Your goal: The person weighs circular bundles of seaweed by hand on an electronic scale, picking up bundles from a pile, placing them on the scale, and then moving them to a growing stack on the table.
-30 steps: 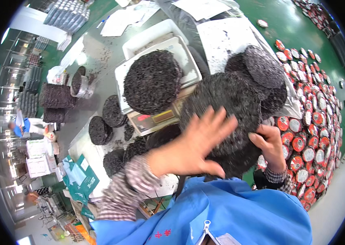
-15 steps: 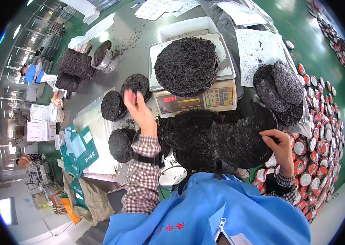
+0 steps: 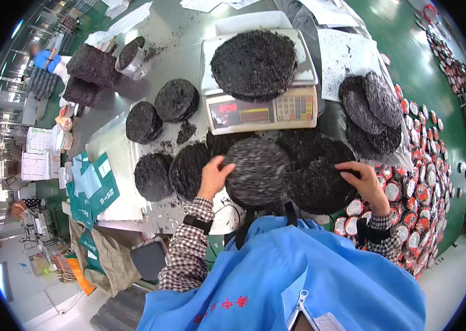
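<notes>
My left hand (image 3: 214, 177) pinches the left edge of a round seaweed cake (image 3: 259, 171), a thin black disc blurred by motion. My right hand (image 3: 366, 185) has thumb and fingers closed on the right rim of another dark seaweed disc (image 3: 322, 185). The two discs meet or overlap in front of me; which lies on top is hard to tell. Just beyond them, a digital scale (image 3: 293, 107) with a lit red display carries a thick stack of seaweed cakes (image 3: 254, 66) on its white pan.
Several seaweed cakes (image 3: 176, 100) lie left of the scale; others (image 3: 373, 113) are piled at its right. Taller stacks (image 3: 94, 66) stand at the far left near green bags (image 3: 92, 190). Many red-and-white round packages (image 3: 423, 193) cover the floor at right. Another person (image 3: 48, 59) is far left.
My left hand has come down from beside the scale and taken the edge of a disc. The right hand still grips a disc, now lower and flatter. The view has shifted slightly.
</notes>
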A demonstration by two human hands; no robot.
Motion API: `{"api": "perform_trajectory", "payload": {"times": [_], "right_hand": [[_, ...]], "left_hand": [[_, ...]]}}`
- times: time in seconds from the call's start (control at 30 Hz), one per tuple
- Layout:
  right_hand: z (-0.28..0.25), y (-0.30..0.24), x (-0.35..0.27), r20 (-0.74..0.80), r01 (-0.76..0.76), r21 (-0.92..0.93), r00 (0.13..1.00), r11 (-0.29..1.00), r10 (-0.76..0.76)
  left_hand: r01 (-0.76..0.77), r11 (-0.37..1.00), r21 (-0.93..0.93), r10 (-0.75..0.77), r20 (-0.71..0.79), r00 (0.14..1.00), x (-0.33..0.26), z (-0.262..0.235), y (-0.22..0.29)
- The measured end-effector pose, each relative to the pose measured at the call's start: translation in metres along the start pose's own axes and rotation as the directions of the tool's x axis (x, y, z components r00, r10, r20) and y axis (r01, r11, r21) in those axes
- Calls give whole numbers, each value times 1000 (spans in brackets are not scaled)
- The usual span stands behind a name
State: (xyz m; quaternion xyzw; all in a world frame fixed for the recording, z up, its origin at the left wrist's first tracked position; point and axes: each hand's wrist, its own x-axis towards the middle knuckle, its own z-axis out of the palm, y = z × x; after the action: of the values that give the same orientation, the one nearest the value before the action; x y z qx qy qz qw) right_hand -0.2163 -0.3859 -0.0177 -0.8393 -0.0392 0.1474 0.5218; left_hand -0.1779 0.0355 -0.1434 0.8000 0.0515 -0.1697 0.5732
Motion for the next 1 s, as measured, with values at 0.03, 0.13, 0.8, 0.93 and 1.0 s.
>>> {"api": "perform_trajectory", "payload": {"times": [0.03, 0.13, 0.8, 0.93, 1.0], "right_hand": [[5, -3, 1, 24, 67, -35, 997, 997, -67], [39, -32, 19, 268, 346, -316, 926, 884, -267], [68, -24, 329, -377, 140, 30, 919, 990, -118], [156, -77, 294, -428, 341, 503, 896, 794, -113], [169, -86, 285, -326, 325, 541, 931, 776, -163]], "left_hand": [[-16, 912, 411, 125, -240, 963, -13, -5, -12], [-417, 783, 461, 510, -93, 855, -29, 22, 77], [-211, 651, -729, 157, -142, 977, 139, -36, 143], [-315, 640, -700, 89, -340, 936, 118, -79, 115], [-339, 721, -604, 2, -488, 873, 104, -105, 94]]}}
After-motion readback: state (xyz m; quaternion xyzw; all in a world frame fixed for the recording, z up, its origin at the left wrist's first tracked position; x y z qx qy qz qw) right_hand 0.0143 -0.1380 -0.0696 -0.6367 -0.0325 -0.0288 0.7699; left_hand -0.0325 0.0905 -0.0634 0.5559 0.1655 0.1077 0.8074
